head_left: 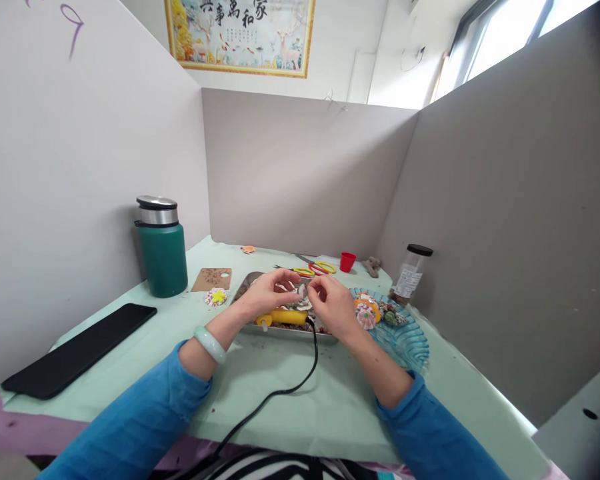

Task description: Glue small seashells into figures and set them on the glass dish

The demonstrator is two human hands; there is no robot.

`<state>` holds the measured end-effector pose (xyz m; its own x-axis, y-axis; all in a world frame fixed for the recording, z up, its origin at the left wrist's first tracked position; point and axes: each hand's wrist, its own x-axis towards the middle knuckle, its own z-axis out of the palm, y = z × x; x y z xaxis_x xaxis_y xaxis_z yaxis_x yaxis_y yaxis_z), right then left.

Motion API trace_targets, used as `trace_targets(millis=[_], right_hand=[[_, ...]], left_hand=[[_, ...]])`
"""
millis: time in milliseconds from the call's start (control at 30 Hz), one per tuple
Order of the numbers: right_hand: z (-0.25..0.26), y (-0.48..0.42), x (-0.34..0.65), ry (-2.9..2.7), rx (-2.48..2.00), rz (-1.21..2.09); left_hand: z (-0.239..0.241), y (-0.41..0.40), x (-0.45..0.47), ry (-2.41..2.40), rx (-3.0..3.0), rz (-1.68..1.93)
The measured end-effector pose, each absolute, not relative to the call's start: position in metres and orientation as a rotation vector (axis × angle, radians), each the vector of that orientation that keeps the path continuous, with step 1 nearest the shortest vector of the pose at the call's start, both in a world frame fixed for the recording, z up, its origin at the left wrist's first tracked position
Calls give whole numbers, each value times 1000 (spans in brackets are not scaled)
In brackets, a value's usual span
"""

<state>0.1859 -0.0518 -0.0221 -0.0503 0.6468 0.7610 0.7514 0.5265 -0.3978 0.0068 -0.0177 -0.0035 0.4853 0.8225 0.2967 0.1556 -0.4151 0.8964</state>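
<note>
Both hands meet above a metal tray (330,337) filled with small shells and bits. Between the fingertips is a small whitish piece that looks like a shell (303,291). My left hand (269,292) has curved fingers, with thumb tip at the piece's near side. The thumb and fingers of my right hand (331,305) are pinched together at its right side; their tips partly hide what they grip. Just below the hands, a yellow glue gun (287,317) lies across the tray's near side, its black cord running toward me.
At right, a blue glass plate (415,343) holds shell decorations, beside a leaning clear jar (409,277). Behind the tray are scissors (320,269) and a red cup (347,262). At left are a shell flower (216,297), brown card (207,280), green bottle (163,257) and black slab (80,350).
</note>
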Motion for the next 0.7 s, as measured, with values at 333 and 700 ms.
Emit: trace_targets(millis=[333,700], right_hand=[[-21,-45,197,-1790,-1352,-159],[-19,-47,202,-1826,-1322,-306]], left_hand=[[-1,-20,6,797,1872,1041],[-3,-18,5,797,1869,1062]])
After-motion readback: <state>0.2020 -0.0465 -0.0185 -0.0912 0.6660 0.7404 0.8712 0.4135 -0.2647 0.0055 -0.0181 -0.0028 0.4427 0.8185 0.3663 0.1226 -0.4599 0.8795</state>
